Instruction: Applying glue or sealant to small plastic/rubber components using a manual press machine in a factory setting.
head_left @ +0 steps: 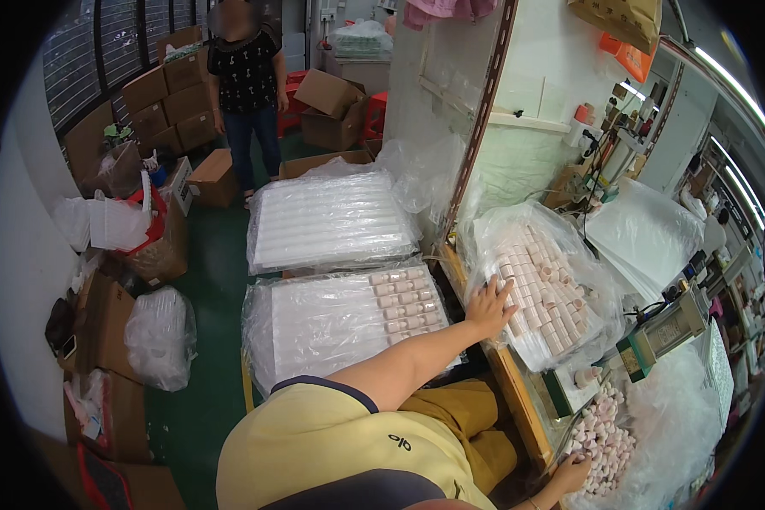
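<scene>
On the workbench to my right lies a plastic-wrapped tray (pixel 531 348) filled with rows of small pale-pink cylindrical caps (pixel 540 285). My left hand (pixel 490 308) rests at the tray's left edge, fingers spread over the nearest caps. Lower down, a heap of small loose pinkish pieces (pixel 602 442) lies on the bench. My right hand (pixel 572 473) is at the left side of that heap, its fingers curled; what they hold, if anything, is too small to make out. Between tray and heap stands a green and white bench device (pixel 569 389) with a single cap on it.
Left of the bench, a bagged white tray (pixel 314 327) carries caps at its right end; another bagged stack (pixel 331 217) lies behind it. Cardboard boxes (pixel 212 177) and a plastic bag (pixel 161 336) line the left. A person (pixel 246 85) stands at the back.
</scene>
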